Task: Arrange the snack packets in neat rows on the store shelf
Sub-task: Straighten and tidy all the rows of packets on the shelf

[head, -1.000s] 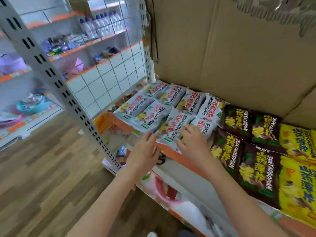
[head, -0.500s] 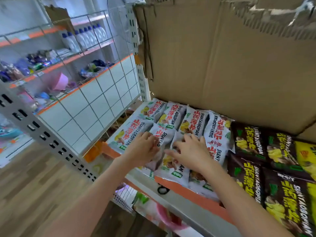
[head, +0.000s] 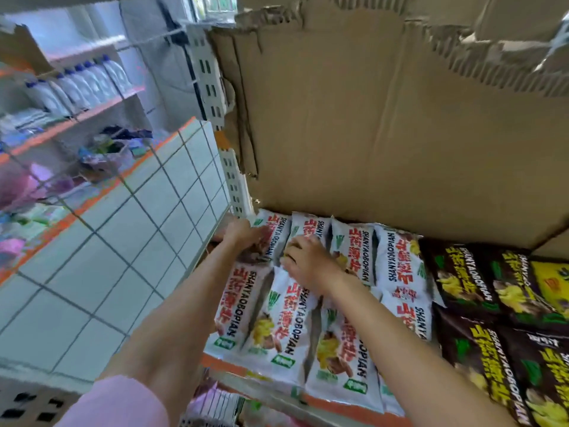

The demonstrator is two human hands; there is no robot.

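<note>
Under both hands, at the back-left corner of the shelf (head: 277, 392): white snack packets (head: 397, 266), red lettering, "SHANYAOBOPIAN" printed along each.

Change logged. I have both hands deeper into the shelf than a second ago, when they worked the front row near the orange lip. My left hand (head: 246, 238) now rests on the rearmost left packet, fingers curled over its top edge against the corner post. My right hand (head: 304, 260) lies palm down just beside it on the next packet, fingers bent and pressing. Whether either hand truly pinches film or only presses it, I cannot tell; motion blur hides the fingertips.

Meaning for the task, as I judge it: front row seated, attention moved to squaring the back row against the cardboard sheet (head: 385, 134) behind.

Item condition. White packets: two rows, back and front, overlapping like shingles, puffy, glossy. Front row near my forearms overhangs the shelf edge slightly and sits a little fanned. Back row right of my right hand stands fairly even.

Adjacent stock, right of my right hand: dark brown packets (head: 480, 303), same brand lettering in yellow, two rows; a yellow packet (head: 551, 278) beyond, partly out of frame.
</note>
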